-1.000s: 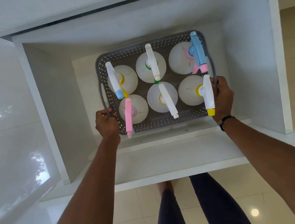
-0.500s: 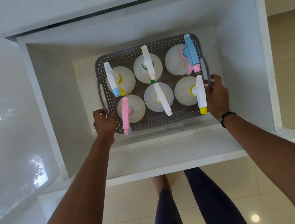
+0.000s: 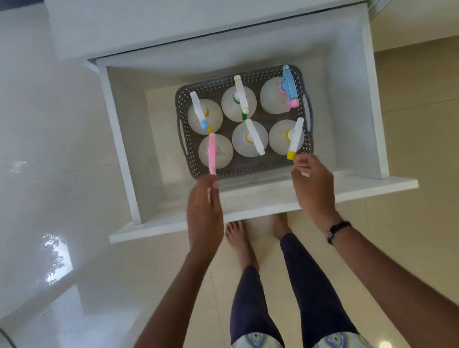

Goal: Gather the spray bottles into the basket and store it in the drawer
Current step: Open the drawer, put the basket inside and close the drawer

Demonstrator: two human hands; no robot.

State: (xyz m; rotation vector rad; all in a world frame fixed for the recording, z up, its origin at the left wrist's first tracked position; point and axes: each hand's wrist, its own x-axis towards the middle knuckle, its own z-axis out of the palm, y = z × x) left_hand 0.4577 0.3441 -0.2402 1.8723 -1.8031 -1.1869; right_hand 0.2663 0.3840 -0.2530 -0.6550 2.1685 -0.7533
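In the glossy white drawer (image 3: 372, 87) sits a perforated grey basket (image 3: 251, 167); both hands' fingers (image 3: 211, 183) released.

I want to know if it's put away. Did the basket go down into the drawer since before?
Yes. The basket now sits low inside the drawer, and both hands, left and right, have let go.

I am getting only one view, from the camera worn on the person's head. It is looking steeply down and forward, wide-angle, so straight edges are bowing near the borders. It is taking in the open drawer (image 3: 261, 203) from above, at about arm's reach, with the basket (image 3: 252, 166) near centre frame, both forearms reaching in from the bottom and the floor (image 3: 441, 198) below.
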